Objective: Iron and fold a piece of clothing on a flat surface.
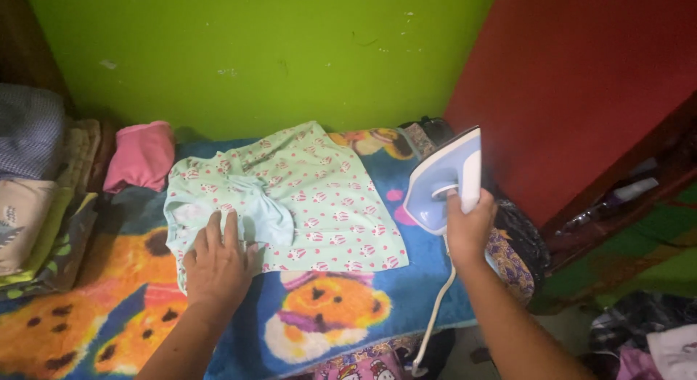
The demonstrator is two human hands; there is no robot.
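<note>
A pale green child's garment [319, 198] with small pink prints lies spread on a colourful cartoon blanket [319, 315]. My left hand [218, 260] presses flat on its lower left part, fingers apart, beside a plain light blue collar piece [258, 209]. My right hand [468, 224] grips the handle of a blue and white electric iron [444, 178], which stands tilted up on its heel at the blanket's right edge, off the garment. The iron's white cord [435, 315] hangs down below my wrist.
A folded pink cloth [141, 156] lies at the back left. A stack of folded clothes [36, 191] rises along the left edge. A green wall is behind, a red panel [581, 82] and a dark wooden frame [624, 184] to the right. More cloth [646, 336] lies at bottom right.
</note>
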